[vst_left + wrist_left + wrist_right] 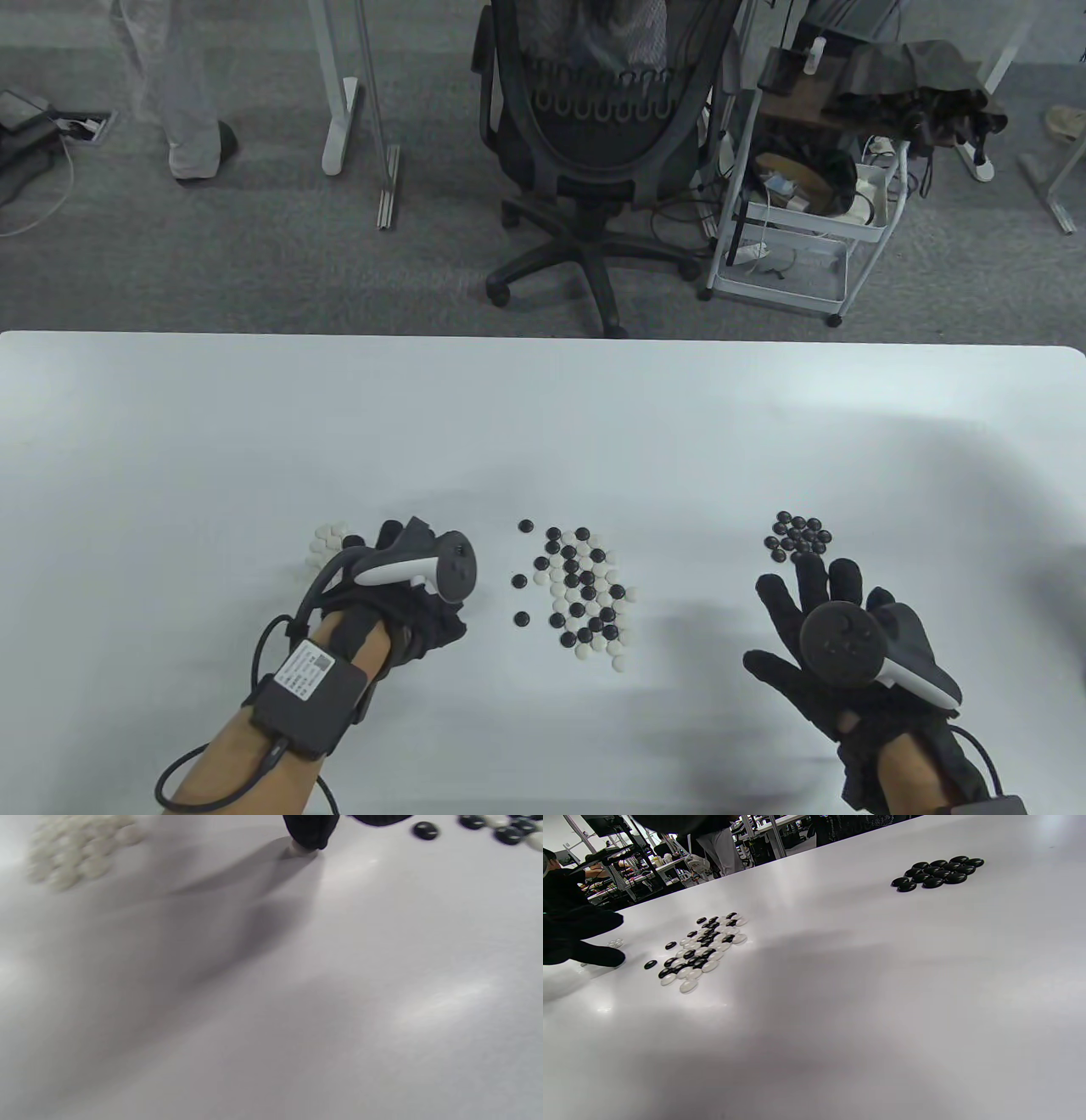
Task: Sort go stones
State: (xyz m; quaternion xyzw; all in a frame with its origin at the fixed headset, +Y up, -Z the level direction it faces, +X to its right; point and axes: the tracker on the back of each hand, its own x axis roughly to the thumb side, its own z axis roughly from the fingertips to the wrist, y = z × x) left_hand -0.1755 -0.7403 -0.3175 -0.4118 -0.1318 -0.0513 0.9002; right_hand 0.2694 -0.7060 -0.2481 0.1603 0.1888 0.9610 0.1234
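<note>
A mixed pile of black and white Go stones [581, 594] lies mid-table. To its left is a small white pile [327, 543], to its right a black pile [797, 535]. My left hand [399, 581] hovers between the white pile and the mixed pile, fingers curled down. In the left wrist view its fingertips [312, 832] hold one white stone [302, 849] against the table, with the blurred white pile [76, 853] off to the left. My right hand [806, 611] lies just below the black pile with fingers spread and holds nothing. The right wrist view shows the black pile [937, 872] and the mixed pile [704, 946].
The white table [170, 441] ends at its far edge, where an office chair [594, 127] and a wire cart [806, 195] stand on the floor. A person's legs [187, 110] show at the back left. A few lone black stones [519, 581] sit left of the mixed pile.
</note>
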